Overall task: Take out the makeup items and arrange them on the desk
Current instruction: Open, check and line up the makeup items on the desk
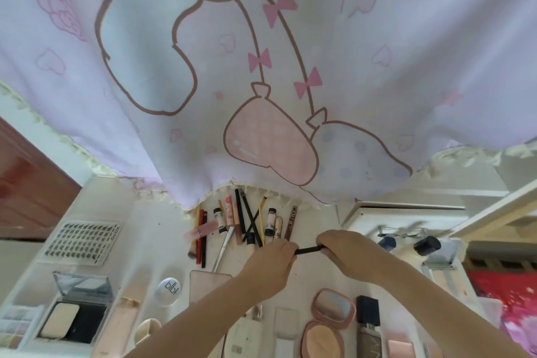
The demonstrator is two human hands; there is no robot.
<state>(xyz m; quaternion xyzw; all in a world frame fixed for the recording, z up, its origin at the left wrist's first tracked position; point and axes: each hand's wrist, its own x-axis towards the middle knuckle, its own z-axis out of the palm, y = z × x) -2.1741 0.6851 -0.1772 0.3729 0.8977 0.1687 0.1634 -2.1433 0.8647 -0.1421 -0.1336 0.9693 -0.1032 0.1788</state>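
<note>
Both hands meet over the white worktop (162, 241), each pinching one end of a thin black pencil (308, 249): the left hand (271, 263) has its fingers curled round the near-left end, the right hand (341, 247) closes on the other end, so each grip is clamped on the pencil, which is held level above the surface. Taking the row of pens and tubes (244, 224) as the landmark, the pencil hangs just in front of its right end, close to the brown mascara-like tube (290, 222). The row itself lies under the hem of the printed curtain (261, 67). Left of the row sits a sheet of false lashes (82, 238); nearer the person than the row are an open powder compact (75, 314), a round white lid (168, 291) and a pink round compact with a mirror (331, 307), with a dark foundation bottle (368, 317) beside it. By the look of it, most of the job is done, since many items are already laid out in groups. What seems left is to set this pencil down with the row. Whether any bag or box still holds more items cannot be told.
</note>
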